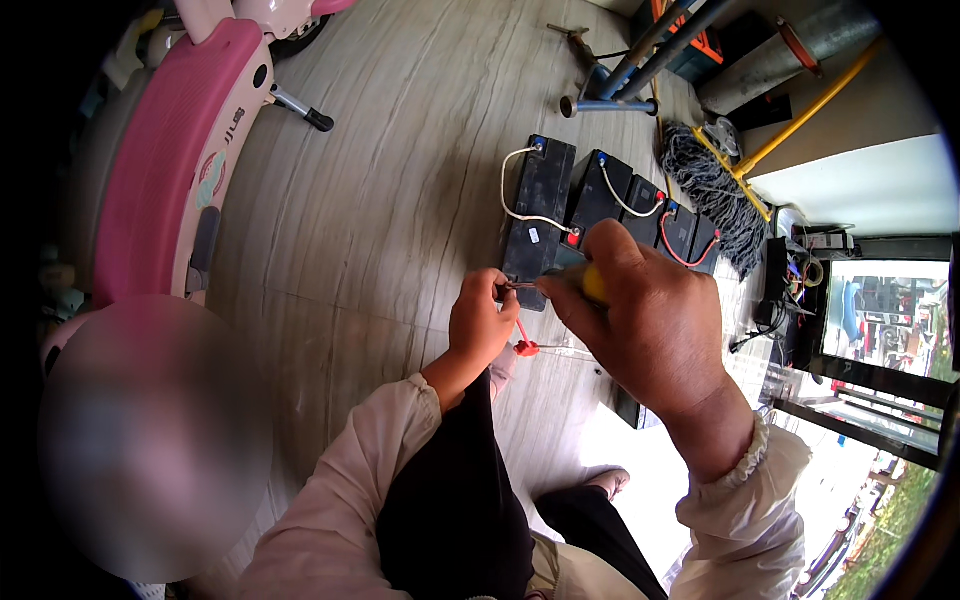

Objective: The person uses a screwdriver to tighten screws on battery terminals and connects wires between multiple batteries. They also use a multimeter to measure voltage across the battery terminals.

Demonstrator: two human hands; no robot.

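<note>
My right hand (645, 320) is closed around a screwdriver (596, 284) with a yellow and dark handle, its thin shaft pointing left toward my other fingers. My left hand (482, 322) pinches a small piece at the shaft's tip, too small to make out. A red wire (522, 330) runs down from those fingertips to a red connector (526, 348). Both hands are over the near end of a long black battery (538, 190). A white wire (503, 185) joins two of its terminals. Beside it stand more black batteries (600, 185), linked by white and red wires.
A pink scooter (170, 150) stands at the left on the tiled floor (370, 150). Far right are a blue metal stand (615, 95) and a grey mop (715, 190) with a yellow handle. A glass door (885, 310) is at the right. A blurred round patch covers the lower left.
</note>
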